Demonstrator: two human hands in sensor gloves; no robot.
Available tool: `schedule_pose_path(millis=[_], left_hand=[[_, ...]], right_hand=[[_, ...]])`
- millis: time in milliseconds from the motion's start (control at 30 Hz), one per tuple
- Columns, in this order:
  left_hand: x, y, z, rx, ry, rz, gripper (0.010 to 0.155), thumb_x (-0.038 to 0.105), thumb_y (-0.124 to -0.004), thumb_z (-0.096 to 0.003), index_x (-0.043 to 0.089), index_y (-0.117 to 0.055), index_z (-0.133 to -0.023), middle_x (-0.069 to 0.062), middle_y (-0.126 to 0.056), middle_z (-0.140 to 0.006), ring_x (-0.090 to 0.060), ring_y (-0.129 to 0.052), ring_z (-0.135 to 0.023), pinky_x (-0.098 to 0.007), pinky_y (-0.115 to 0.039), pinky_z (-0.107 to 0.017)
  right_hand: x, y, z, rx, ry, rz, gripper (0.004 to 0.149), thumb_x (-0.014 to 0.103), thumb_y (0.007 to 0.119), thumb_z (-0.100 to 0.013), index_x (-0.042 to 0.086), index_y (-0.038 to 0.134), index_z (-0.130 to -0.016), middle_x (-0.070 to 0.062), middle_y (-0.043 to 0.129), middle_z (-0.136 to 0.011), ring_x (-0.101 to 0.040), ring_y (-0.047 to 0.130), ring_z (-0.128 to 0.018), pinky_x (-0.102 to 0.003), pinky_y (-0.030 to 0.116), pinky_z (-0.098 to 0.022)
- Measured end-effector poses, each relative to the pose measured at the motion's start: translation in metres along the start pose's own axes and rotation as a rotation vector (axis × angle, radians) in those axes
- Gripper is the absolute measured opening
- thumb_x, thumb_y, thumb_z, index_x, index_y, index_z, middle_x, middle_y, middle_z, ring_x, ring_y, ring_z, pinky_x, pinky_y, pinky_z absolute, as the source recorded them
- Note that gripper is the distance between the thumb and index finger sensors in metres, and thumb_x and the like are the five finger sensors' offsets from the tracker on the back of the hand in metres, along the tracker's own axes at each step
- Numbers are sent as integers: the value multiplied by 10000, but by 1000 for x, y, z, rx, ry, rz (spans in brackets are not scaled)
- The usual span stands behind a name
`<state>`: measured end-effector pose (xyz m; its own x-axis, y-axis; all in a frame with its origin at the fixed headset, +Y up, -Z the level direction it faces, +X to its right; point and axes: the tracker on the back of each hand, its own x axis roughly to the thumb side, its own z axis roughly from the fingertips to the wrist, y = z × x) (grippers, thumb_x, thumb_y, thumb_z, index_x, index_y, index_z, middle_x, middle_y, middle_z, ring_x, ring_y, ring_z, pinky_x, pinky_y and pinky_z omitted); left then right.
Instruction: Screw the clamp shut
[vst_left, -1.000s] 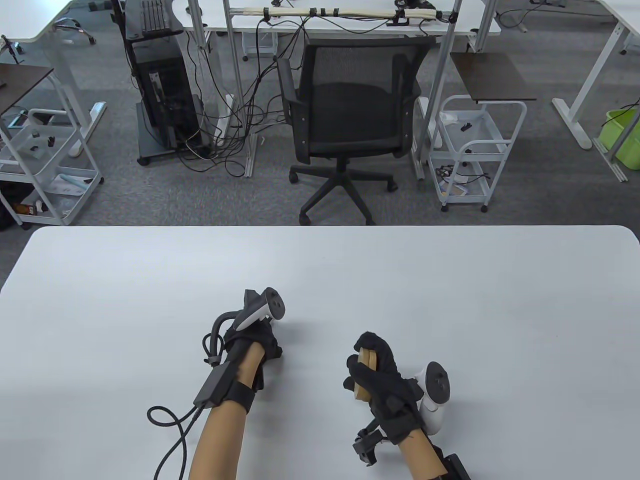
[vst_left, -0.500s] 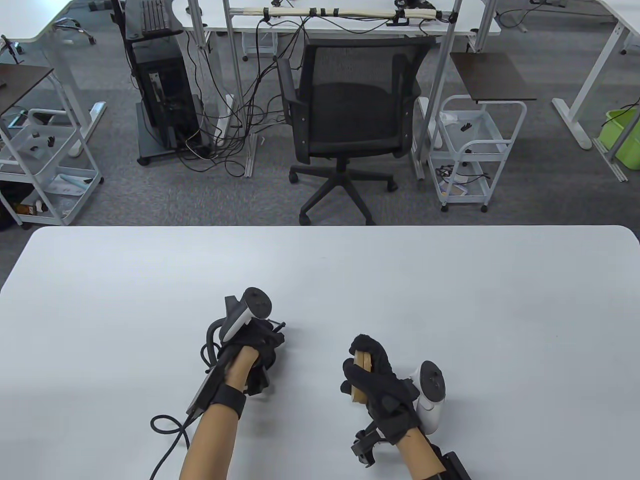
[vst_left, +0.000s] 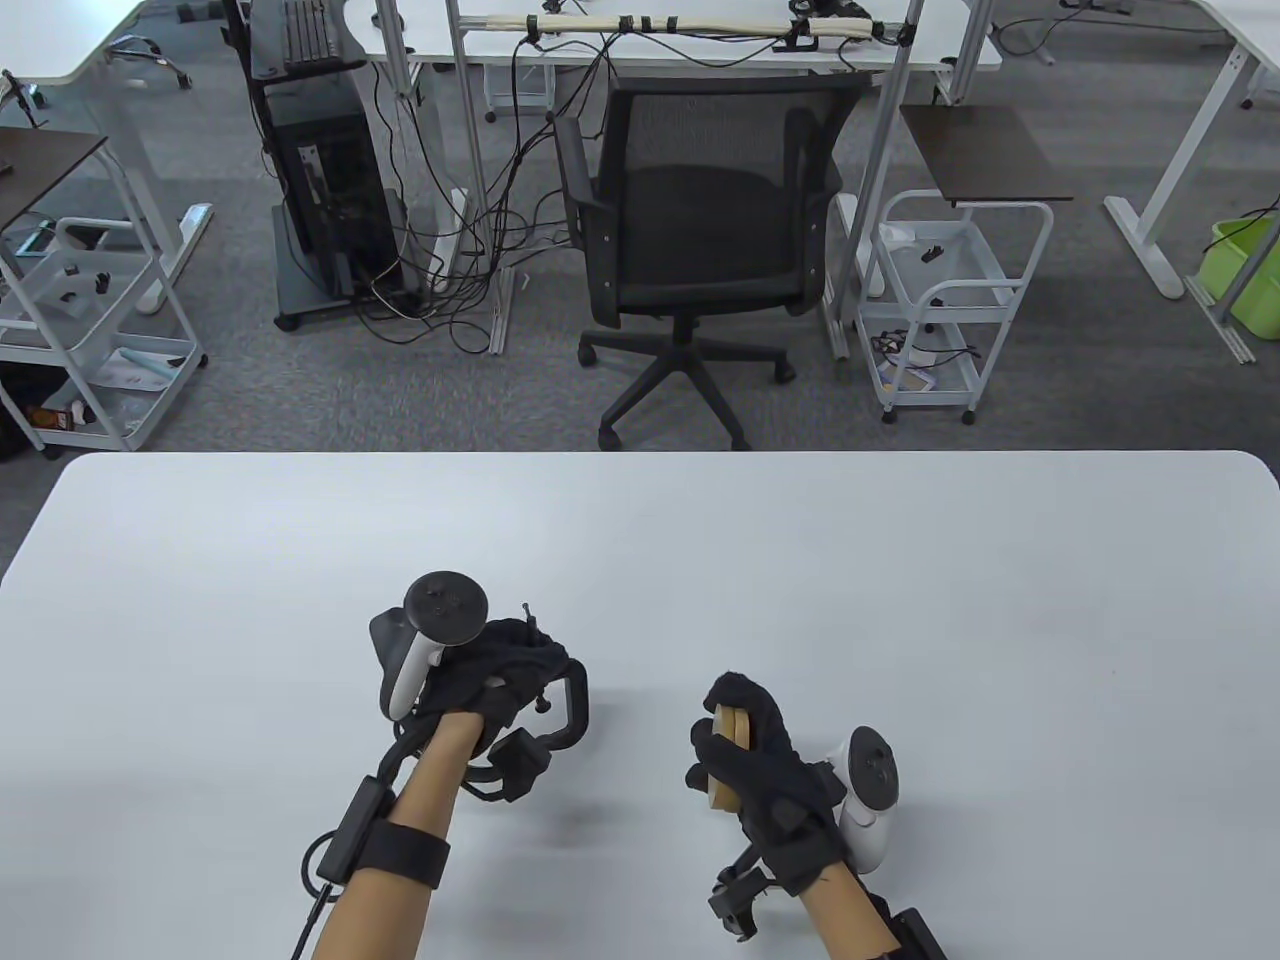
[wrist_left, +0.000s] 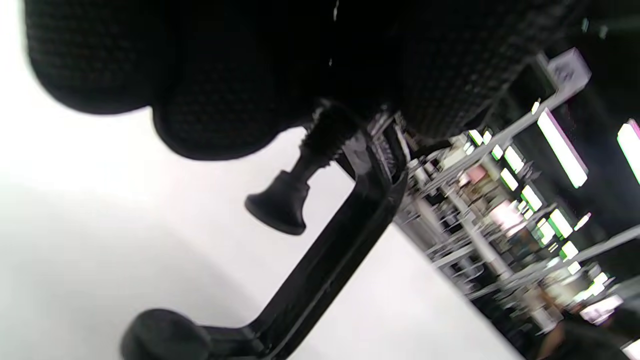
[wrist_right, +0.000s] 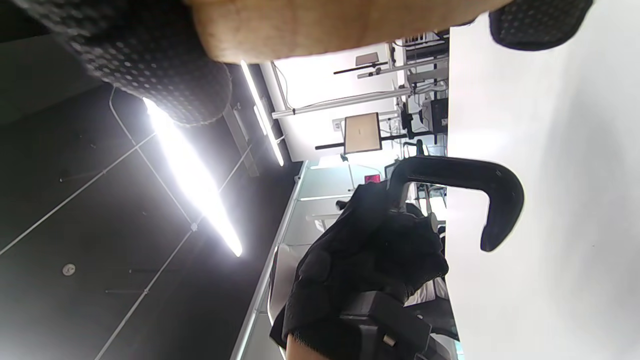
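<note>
Now | L hand (vst_left: 500, 670) grips clamp (vst_left: 570, 712), screw handle hidden | R hand (vst_left: 755, 745) holds wood blocks (vst_left: 728, 745)

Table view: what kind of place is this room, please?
Probably an office or lab workspace. Beyond the white table stand a black mesh office chair, a computer tower with tangled cables on grey carpet, and white wheeled carts beside other desks.

Black C-clamp (vst_left: 572, 705), screw pad (wrist_left: 276, 206) open
</note>
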<state>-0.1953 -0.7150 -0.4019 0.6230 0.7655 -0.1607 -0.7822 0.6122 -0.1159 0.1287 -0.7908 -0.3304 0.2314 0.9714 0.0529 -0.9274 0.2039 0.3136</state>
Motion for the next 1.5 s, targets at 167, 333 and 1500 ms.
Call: schedule_pose_path(millis=[167,333,1500], left_hand=[[-24,-16,19,32,-3,397,296,390,-897,-511,303,-890,-794,-115,-947,-767,-345,-1026,-508,-488,-906,-376],[-50,-44,35,62,12,791,310,376,-892,-511,300,-855,-809,-115,-932,-814,-317,-1030,-551,-476,-929,-402],[-39,-130,53,-279,-280,941,379,381,-802,-555,286,-644,-886,-124,-820,-953,-271,-987,-748,-472,-902,-574]], right_hand=[[1,0,0,0,0,-11,805,548,898,-485,285,424,-1080,-213,293,-1112,-569,481,-877,-666,651,-518],[-2,1,-1,11,5,-24,791,547,901,-481,285,447,-1073,-224,314,-1109,-578,502,-872,-676,674,-505],[-26,12,-3,60,98,-227,702,487,952,-464,258,620,-1037,52,505,-1107,-556,491,-928,-745,625,-508]])
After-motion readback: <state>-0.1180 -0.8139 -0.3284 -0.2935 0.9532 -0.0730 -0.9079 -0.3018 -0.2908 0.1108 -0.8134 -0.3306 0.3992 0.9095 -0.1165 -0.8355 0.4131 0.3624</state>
